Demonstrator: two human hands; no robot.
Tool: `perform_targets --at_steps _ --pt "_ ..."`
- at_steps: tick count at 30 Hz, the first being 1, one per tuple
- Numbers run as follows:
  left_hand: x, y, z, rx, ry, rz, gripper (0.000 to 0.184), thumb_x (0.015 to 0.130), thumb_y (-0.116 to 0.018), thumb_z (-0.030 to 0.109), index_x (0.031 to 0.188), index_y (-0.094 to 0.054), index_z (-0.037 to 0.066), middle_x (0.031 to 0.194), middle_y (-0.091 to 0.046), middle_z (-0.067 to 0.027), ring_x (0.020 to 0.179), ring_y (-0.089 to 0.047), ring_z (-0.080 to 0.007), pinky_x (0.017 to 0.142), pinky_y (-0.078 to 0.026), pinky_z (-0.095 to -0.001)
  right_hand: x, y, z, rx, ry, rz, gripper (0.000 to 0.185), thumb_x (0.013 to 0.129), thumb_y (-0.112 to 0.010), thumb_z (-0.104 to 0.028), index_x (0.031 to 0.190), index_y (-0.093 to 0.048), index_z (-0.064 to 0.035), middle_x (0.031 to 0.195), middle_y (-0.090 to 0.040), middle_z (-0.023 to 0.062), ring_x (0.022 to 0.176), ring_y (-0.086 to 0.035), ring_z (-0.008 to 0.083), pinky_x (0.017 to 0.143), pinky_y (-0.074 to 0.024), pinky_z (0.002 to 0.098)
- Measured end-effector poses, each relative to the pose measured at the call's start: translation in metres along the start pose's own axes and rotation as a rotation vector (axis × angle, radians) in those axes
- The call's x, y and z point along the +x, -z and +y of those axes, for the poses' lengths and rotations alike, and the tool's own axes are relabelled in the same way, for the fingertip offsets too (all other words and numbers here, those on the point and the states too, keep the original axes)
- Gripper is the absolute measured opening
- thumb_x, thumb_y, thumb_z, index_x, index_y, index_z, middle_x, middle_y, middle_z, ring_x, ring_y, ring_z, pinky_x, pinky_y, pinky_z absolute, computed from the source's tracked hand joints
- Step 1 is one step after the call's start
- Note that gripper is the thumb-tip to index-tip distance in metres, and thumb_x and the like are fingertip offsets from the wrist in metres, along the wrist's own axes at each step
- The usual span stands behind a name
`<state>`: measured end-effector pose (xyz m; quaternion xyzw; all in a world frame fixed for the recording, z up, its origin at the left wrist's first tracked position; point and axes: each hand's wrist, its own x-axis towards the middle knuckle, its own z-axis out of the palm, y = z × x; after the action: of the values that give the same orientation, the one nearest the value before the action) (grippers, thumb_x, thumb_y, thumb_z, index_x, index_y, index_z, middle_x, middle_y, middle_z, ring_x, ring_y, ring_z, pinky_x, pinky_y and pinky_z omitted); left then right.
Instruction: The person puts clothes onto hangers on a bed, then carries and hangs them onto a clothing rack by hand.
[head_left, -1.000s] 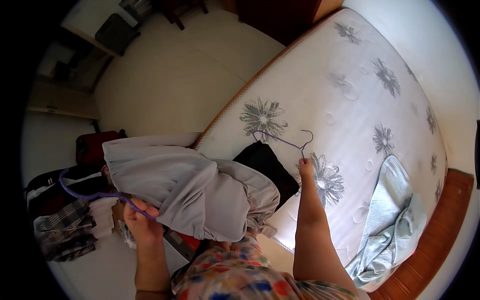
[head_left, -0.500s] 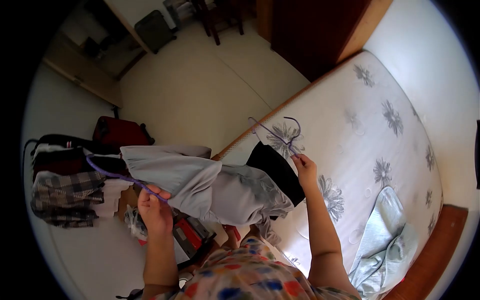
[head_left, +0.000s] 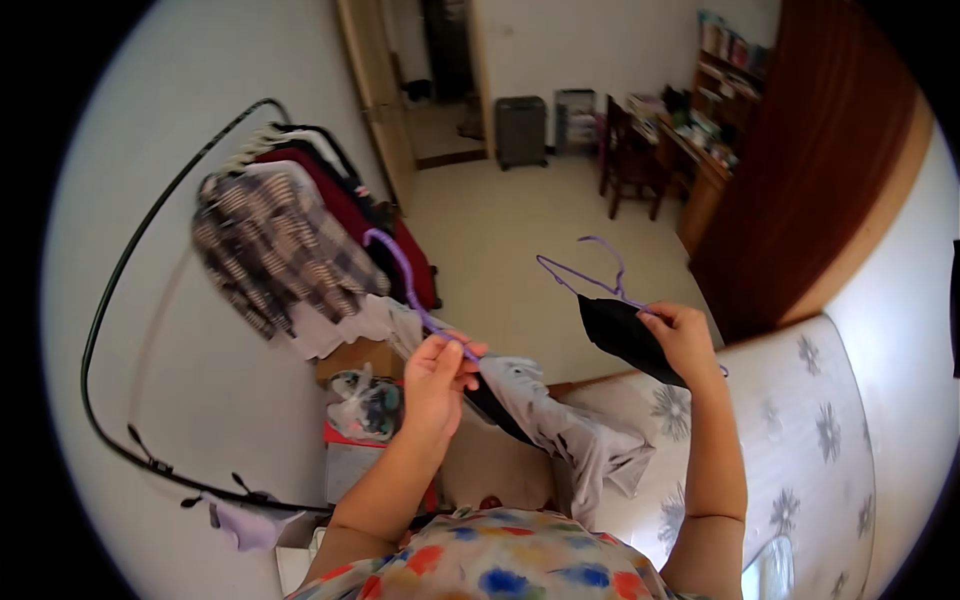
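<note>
My left hand [head_left: 438, 385] is closed on a purple hanger [head_left: 405, 272], its hook pointing up toward the clothes rack. Below that hand hangs a light grey garment [head_left: 565, 420] that trails right, over the mattress edge; a dark strip shows beneath it. A second, thinner purple hanger [head_left: 588, 277] is pinched in my right hand [head_left: 682, 335]. Black cloth [head_left: 630, 340] hangs on this one, partly behind my fingers and wrist. Where the grey garment joins its hanger is hidden by my left hand.
A black clothes rack [head_left: 100, 400] curves along the left wall, carrying a plaid shirt [head_left: 275, 245] and other clothes. Bagged items [head_left: 363, 405] sit below. The flowered mattress [head_left: 790, 440] lies right, beside a brown wardrobe [head_left: 800, 170]. A suitcase [head_left: 521, 130] and chair [head_left: 630, 165] stand farther back.
My view has lifted and turned toward the rack and doorway. Both hands still hold their hangers; the grey garment now hangs lower and more bunched, and the black cloth shows apart from it.
</note>
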<state>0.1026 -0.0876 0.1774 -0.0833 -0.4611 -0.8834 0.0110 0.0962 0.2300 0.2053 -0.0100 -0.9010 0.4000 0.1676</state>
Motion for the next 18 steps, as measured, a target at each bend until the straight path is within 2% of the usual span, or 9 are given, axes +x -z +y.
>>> perform_targets --at_steps 1,3,6,10,13,16,18 --pt "0.0 0.004 0.014 0.009 -0.019 0.008 0.017 0.092 -0.056 0.019 0.099 -0.057 0.004 0.091 -0.067 -0.0113 0.067 -0.062 -0.0092 0.055 -0.048 -0.0205 0.007 -0.008 -0.013 0.063 0.033 0.007 0.021 0.082 -0.063 -0.018 0.089 -0.065 0.0009 0.066 -0.06 0.0157 0.057 -0.055 0.022 0.058 -0.0434 0.032" --pt "-0.003 0.015 0.04 0.012 -0.056 0.028 0.016 0.092 -0.056 0.019 0.099 -0.057 0.004 0.092 -0.067 -0.011 0.068 -0.062 -0.0084 0.057 -0.048 -0.02 0.019 -0.021 -0.051 0.04 0.018 -0.047 0.022 0.082 -0.065 -0.02 0.089 -0.065 0.0011 0.058 -0.053 0.0091 0.053 -0.045 0.014 0.053 -0.0382 0.0301" --pt "-0.005 0.034 0.078 0.023 -0.122 0.062 0.016 0.093 -0.055 0.02 0.099 -0.058 0.005 0.093 -0.067 -0.0102 0.067 -0.061 -0.0067 0.058 -0.048 -0.0192 0.036 -0.058 -0.08 0.116 0.108 -0.099 0.022 0.082 -0.065 -0.02 0.088 -0.065 0.0013 0.055 -0.047 0.0038 0.053 -0.038 0.0102 0.05 -0.0338 0.0283" --pt "-0.004 0.064 0.123 0.085 -0.199 0.127 0.017 0.092 -0.056 0.021 0.099 -0.058 0.006 0.094 -0.067 -0.0087 0.068 -0.06 -0.0054 0.06 -0.048 -0.0181 0.061 -0.116 -0.13 0.239 0.189 -0.241 0.022 0.082 -0.065 -0.02 0.09 -0.066 0.0004 0.058 -0.05 0.0015 0.054 -0.04 0.0091 0.05 -0.0342 0.0273" --pt "-0.001 0.089 0.152 0.116 -0.247 0.202 0.017 0.092 -0.056 0.021 0.099 -0.059 0.006 0.094 -0.067 -0.0085 0.068 -0.06 -0.0051 0.06 -0.049 -0.0179 0.079 -0.169 -0.18 0.362 0.32 -0.273 0.022 0.082 -0.064 -0.019 0.093 -0.065 -0.0002 0.06 -0.054 0.0015 0.055 -0.044 0.0093 0.052 -0.0367 0.0273" --pt "0.002 0.11 0.181 0.17 -0.315 0.279 0.017 0.092 -0.056 0.021 0.098 -0.059 0.006 0.094 -0.068 -0.0087 0.066 -0.059 -0.0049 0.061 -0.049 -0.0184 0.098 -0.213 -0.237 0.387 0.515 -0.395 0.021 0.082 -0.063 -0.017 0.096 -0.064 -0.0012 0.062 -0.056 0.0027 0.057 -0.048 0.0098 0.054 -0.0392 0.0274" --pt "0.003 0.125 0.198 0.199 -0.356 0.332 0.017 0.092 -0.056 0.021 0.098 -0.059 0.006 0.094 -0.067 -0.0087 0.066 -0.059 -0.0049 0.062 -0.049 -0.0187 0.099 -0.228 -0.287 0.388 0.602 -0.419 0.02 0.082 -0.063 -0.016 0.096 -0.063 -0.0024 0.063 -0.056 0.0047 0.057 -0.05 0.013 0.054 -0.0406 0.029"
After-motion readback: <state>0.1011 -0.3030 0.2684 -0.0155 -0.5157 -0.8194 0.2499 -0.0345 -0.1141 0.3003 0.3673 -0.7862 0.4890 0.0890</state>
